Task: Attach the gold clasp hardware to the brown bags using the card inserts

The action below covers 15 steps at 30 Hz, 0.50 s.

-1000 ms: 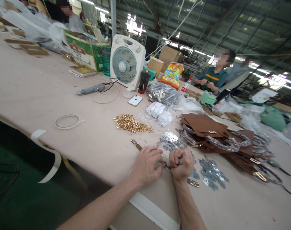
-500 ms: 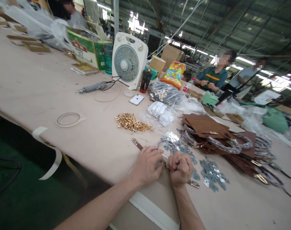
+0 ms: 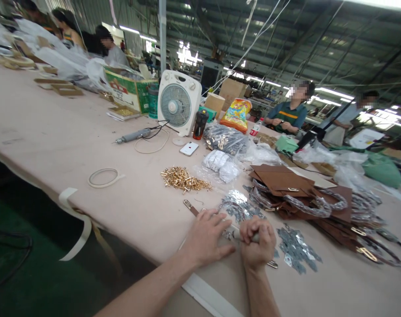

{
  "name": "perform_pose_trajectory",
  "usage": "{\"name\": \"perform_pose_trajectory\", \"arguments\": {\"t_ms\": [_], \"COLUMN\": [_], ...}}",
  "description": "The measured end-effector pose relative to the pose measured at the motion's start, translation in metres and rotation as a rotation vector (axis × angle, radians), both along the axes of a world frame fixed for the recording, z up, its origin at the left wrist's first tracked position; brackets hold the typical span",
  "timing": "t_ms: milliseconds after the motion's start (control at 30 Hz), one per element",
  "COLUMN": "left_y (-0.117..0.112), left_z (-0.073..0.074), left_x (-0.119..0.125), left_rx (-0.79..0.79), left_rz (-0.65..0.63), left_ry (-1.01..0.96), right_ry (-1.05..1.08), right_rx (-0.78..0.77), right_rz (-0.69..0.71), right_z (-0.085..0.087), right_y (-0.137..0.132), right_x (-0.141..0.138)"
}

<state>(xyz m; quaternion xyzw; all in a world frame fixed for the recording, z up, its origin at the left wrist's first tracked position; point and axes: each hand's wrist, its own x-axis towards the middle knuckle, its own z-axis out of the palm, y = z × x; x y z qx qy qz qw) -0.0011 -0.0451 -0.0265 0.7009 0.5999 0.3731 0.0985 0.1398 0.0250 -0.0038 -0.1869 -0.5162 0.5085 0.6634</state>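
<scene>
From where I stand, the person's two bare hands are close together near the front edge of the pinkish surface (image 3: pixel 147 211), the right one gripping a pale-handled tool (image 3: pixel 237 235). The right hand (image 3: pixel 258 242) is curled into a fist with its fingers wrapped round the handle, which points toward the other hand. The left hand (image 3: pixel 207 235) lies palm down just beside it, fingers loosely spread and thumb apart from them; whether its fingertips press on anything, I cannot tell. Under the hands runs a narrow brown strap (image 3: pixel 193 210), one metal-trimmed end showing beyond the left hand and another such end poking out past the right wrist (the middle is mostly covered). Just beyond them sits a heap of small gold-coloured fittings (image 3: pixel 183 178), and to the right of the fist lies a spread of flat grey metal plates (image 3: pixel 297 248). Brown bag pieces (image 3: pixel 282 180) are stacked farther to the right. Across the surface a white phone (image 3: pixel 189 149) rests near a box fan (image 3: pixel 177 105), with a corded grey driver (image 3: pixel 134 135) lying to its left.
</scene>
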Motion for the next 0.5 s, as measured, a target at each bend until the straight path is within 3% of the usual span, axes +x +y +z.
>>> {"name": "perform_pose_trajectory", "arguments": {"t_ms": [167, 500], "left_y": [0.005, 0.009], "left_z": [-0.004, 0.000], "left_x": [0.003, 0.002], "left_rx": [0.004, -0.070], "left_rz": [0.039, 0.032], "left_ry": [0.013, 0.048], "right_ry": [0.076, 0.004], "right_rx": [0.019, 0.166], "right_rz": [-0.052, -0.069], "right_z": [0.002, -0.002], "right_y": [0.003, -0.023], "right_x": [0.007, -0.009]}}
